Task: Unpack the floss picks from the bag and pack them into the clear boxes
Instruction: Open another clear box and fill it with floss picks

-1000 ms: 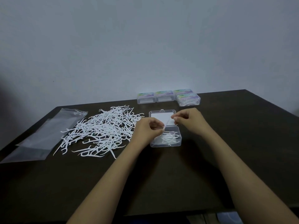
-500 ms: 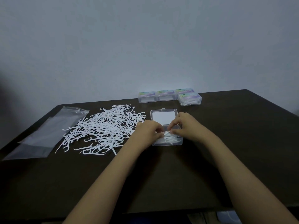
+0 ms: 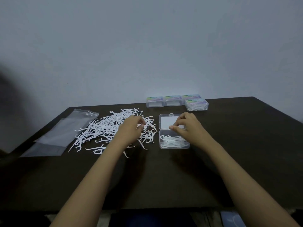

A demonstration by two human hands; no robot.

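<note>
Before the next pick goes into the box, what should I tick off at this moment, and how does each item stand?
1. Open clear box has its lid laid back: ok.
2. Room left above the packed picks in it: ok.
3. Loose floss picks lie under the left hand: ok.
4. Left hand's grip on a single pick: cannot tell, its fingers curl over the pile.
5. Right hand is out of the tray's way: ok, it is over the lid and hinge.
6. Bag is emptied: ok, it lies flat with no picks seen inside.
</note>
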